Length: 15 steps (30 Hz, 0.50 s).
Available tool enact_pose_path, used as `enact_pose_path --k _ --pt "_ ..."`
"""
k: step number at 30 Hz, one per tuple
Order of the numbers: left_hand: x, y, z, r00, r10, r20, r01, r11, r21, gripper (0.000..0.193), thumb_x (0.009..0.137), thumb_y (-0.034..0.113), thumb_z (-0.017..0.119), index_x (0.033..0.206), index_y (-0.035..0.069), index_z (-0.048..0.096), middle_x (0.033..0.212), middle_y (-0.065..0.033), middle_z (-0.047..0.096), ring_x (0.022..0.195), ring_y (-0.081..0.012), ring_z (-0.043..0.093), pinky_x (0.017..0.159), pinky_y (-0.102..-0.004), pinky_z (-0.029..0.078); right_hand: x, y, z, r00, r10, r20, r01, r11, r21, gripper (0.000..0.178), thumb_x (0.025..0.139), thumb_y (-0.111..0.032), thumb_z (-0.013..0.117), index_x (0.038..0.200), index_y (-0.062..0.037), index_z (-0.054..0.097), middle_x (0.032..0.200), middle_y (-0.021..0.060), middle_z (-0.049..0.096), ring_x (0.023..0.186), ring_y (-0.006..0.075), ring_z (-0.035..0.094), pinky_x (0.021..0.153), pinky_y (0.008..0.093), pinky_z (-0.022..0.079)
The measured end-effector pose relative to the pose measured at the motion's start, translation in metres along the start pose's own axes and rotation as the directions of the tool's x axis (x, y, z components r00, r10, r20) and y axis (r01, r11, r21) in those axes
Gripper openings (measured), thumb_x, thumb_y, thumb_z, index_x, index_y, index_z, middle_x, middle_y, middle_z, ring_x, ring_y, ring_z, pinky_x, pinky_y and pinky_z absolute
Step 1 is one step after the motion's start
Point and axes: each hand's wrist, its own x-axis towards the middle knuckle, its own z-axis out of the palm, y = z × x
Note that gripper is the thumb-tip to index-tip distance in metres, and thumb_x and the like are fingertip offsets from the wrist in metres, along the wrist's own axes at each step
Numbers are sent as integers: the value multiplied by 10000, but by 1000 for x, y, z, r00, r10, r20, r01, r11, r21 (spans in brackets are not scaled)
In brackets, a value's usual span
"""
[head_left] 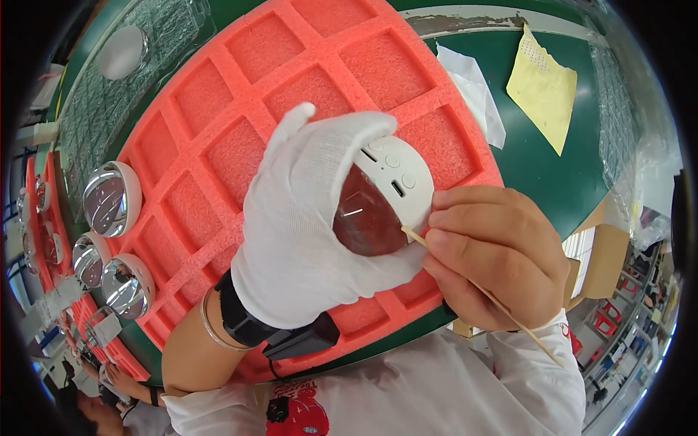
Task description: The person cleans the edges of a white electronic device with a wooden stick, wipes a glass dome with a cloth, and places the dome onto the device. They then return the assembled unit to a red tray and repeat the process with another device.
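My left hand [302, 211], in a white glove, is closed around a round white device [416, 163] above the red foam tray. The device has a glossy, mirror-like face turned partly up, and its white rim carries round buttons, a narrow slot and a small oval port. Pinched in the fingers of my bare right hand [502, 254] is a thin wooden stick [527, 330]. The stick's tip meets the seam between the glossy face and the white rim. A white palm partly hides the device's left side.
The red foam tray [265, 47] with square pockets lies on a green table [538, 174]. Three mirrored domes [110, 200] stand at its left edge. Yellow paper [542, 87] and white paper [476, 94] lie right, bubble wrap [123, 109] far left. Another person [102, 407] works lower left.
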Motion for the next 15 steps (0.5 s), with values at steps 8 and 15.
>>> enact_pose_path --k 8,15 --pt "0 0 2 997 -71 3 71 986 -149 727 652 235 832 1270 28 510 1136 -117 594 976 -226 625 888 -337 483 4 -7 5 1000 9 -18 -11 989 -145 239 625 97 725 845 73 634 831 186 647 726 317 668 659 384 577" --pt "2 2 5 999 -20 -26 17 995 -103 663 679 218 819 1243 22 531 1135 -131 596 971 -236 626 866 -342 493 8 -13 7 998 65 -11 -66 980 -188 229 628 103 714 841 70 636 834 179 648 728 322 667 657 379 575"
